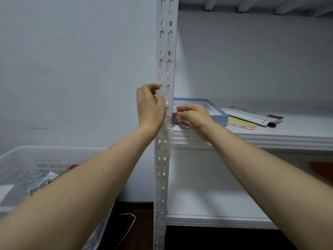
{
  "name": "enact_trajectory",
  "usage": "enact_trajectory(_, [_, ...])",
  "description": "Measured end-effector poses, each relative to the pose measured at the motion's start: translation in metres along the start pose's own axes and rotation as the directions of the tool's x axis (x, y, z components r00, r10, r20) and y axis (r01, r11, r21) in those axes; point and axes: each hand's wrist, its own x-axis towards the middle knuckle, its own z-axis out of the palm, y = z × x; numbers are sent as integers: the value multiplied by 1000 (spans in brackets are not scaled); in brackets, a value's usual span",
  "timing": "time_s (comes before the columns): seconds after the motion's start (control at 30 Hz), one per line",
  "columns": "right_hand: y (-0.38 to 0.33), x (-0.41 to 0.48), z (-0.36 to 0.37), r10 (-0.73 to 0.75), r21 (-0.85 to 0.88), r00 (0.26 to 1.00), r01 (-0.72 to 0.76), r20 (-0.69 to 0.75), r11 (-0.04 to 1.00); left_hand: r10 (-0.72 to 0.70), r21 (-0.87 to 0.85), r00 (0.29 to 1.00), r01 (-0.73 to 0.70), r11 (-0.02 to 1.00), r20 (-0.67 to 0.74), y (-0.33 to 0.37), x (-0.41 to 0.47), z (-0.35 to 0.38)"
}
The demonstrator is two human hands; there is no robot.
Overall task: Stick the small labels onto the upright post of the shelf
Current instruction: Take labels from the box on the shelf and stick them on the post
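- Left hand (150,107) is up against the left edge of the upright post (164,109), fingers curled with the tips at the metal. Whether they pinch a label or only steady the post cannot be told.
- Right hand (192,116) hovers just beside the post's right edge, over the front edge of the shelf board (270,139). Thumb and forefinger are drawn close together, and whether anything small sits between them is too fine to see.
- One small red-bordered label (168,120) is on the post, just below the left hand and just above where the shelf board meets the post.
- A yellow label sheet (241,126) lies near the board's front edge, partly under a booklet (252,115), to the right of a blue box (219,116).
- Judged from this, the work is mid-way: one label is stuck, and the hands are placing or smoothing the next one higher up.
- The next move likely calls for setting a label flat on solid metal, square to the post and clear of the slots, then pressing it down with a fingertip.
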Motion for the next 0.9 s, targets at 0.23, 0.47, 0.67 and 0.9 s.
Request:
enact_trajectory(0.23, [9,-6,21,-17,33,994,13,108,999,-331,-101,891,377,921,310,-32,1,-3])
enact_trajectory(0.47, [4,0,27,59,122,997,-65,50,990,-334,-42,813,401,915,477,-40,7,-3])
enact_trajectory(0.67, [3,-2,36,99,223,995,-98,8,970,-321,1,708,412,911,629,-36,9,-11])
enact_trajectory(0.9, [3,0,46,135,253,986,-107,-97,962,-332,10,650,447,894,684,-36,7,-9])
